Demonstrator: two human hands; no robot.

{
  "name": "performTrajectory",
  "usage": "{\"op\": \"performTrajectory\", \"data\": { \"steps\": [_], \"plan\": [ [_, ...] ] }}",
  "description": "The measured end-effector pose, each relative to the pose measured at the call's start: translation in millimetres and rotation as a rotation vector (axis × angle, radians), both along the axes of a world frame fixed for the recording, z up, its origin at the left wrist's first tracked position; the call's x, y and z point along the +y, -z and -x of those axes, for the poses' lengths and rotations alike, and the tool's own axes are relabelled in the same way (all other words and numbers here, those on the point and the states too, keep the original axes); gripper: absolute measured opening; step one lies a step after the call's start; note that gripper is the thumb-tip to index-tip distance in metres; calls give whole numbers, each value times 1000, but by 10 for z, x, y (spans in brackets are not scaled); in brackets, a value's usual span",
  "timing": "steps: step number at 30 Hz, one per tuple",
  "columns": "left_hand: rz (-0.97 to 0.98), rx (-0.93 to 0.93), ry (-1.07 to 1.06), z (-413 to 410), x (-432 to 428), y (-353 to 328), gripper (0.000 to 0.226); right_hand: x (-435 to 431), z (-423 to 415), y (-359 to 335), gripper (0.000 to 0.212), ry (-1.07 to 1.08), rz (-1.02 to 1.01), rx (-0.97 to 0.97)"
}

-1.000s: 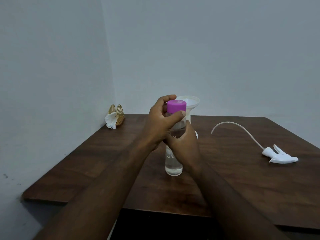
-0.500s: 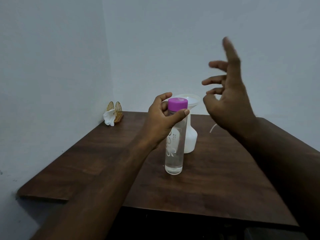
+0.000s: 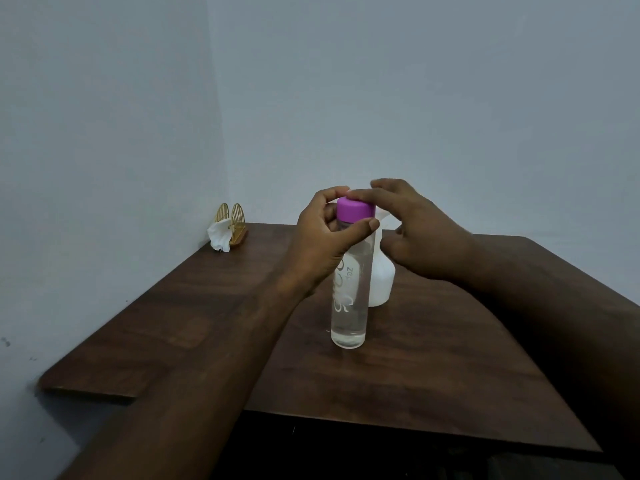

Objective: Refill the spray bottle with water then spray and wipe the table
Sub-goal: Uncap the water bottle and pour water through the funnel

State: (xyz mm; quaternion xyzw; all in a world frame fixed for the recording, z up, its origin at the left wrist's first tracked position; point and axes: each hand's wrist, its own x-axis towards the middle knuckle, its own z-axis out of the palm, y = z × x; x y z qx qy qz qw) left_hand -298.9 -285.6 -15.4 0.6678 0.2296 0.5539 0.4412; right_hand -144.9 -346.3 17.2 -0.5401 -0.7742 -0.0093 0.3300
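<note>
A clear water bottle (image 3: 349, 306) with a purple cap (image 3: 356, 209) stands upright on the dark wooden table (image 3: 166, 327). My left hand (image 3: 322, 244) grips the bottle just under the cap, thumb on the near side. My right hand (image 3: 415, 230) hovers at the cap from the right, its fingers loosely spread and one fingertip over the cap's top; no grip shows. Right behind the water bottle stands the white spray bottle body (image 3: 381, 282), with a sliver of the white funnel (image 3: 383, 214) in its mouth showing past my right hand.
A gold napkin holder (image 3: 234, 218) with white tissue (image 3: 220, 237) sits in the back left corner against the wall. The walls close off the table's left and far sides. My right forearm covers the table's right part.
My right hand let go of the bottle, rose up to the right, and has now come back down to the purple cap. My left hand has kept its hold below the cap.
</note>
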Motion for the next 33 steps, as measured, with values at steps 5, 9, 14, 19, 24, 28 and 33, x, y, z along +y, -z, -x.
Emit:
{"op": "performTrajectory", "data": {
  "steps": [5,9,14,19,24,28,33],
  "plan": [
    [1,5,20,-6,-27,-6,58,-44,135,299,104,-84,136,453],
    [61,-39,72,47,-42,-62,50,56,277,595,106,-46,92,602],
    [9,-100,-151,173,-36,-103,45,84,344,720,90,-28,37,686],
    [13,12,-63,173,-45,-195,59,77,346,722,94,-31,53,701],
    [-26,87,10,69,-50,-221,63,53,356,721,80,-47,21,746],
    [-45,41,-99,54,-79,-287,60,41,380,720,91,-39,36,750],
    [4,-73,-213,31,-67,-415,45,20,378,708,75,-12,19,704]
  ]
}}
